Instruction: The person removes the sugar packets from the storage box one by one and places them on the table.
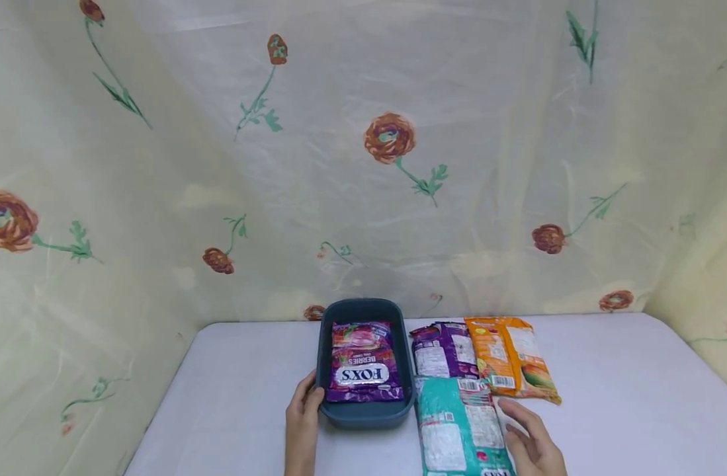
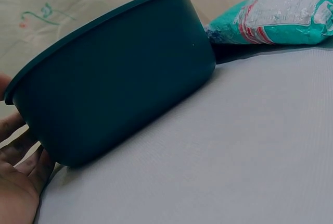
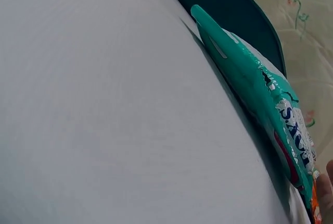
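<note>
My left hand [image 1: 304, 400] holds the near left side of a dark blue-green plastic tub [image 1: 366, 416]. Its thumb is at the rim and its fingers [image 2: 21, 146] lie against the outer wall. Inside the tub lies a purple FOX'S Berries candy bag [image 1: 366, 360]. Beside the tub, on its right, is a teal FOX'S bag [image 1: 458, 423], printed back up. My right hand [image 1: 532, 443] is at this bag's right edge, fingers loosely bent and spread from the thumb, with nothing between them.
Behind the teal bag lie a second purple bag [image 1: 443, 350] and an orange bag [image 1: 512, 357], side by side. All are on a white table [image 1: 238, 390]. A floral cloth [image 1: 339, 198] hangs behind the table and along its sides.
</note>
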The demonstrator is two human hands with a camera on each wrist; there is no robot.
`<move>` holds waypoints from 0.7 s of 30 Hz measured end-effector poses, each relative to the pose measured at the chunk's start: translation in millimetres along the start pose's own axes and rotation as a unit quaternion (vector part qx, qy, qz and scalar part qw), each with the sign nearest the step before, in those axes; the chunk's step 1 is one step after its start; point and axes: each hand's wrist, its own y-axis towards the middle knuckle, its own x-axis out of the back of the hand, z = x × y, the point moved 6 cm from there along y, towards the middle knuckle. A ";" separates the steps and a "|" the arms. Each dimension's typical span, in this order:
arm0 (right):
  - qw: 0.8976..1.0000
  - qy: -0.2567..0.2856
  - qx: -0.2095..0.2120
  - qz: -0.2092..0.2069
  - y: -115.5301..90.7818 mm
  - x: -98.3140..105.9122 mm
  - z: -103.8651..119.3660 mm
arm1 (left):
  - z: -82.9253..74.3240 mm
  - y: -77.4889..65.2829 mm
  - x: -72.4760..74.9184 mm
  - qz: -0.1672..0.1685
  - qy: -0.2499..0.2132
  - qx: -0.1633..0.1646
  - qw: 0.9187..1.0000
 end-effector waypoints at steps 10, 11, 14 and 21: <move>0.993 0.036 0.116 0.011 -1.8 3.5 27.9 | 0.6 -1.3 1.7 -0.003 0.003 -0.010 1.000; 0.991 0.045 0.120 0.023 -1.3 2.0 29.3 | 0.9 -1.4 2.4 -0.005 0.006 -0.012 1.000; 0.988 0.075 0.118 0.065 -0.9 -4.6 31.2 | 1.3 -2.4 4.1 -0.009 0.022 -0.017 1.000; 0.979 0.103 0.148 0.095 2.1 -16.8 42.7 | -2.4 -1.6 0.6 -0.003 0.026 -0.018 1.000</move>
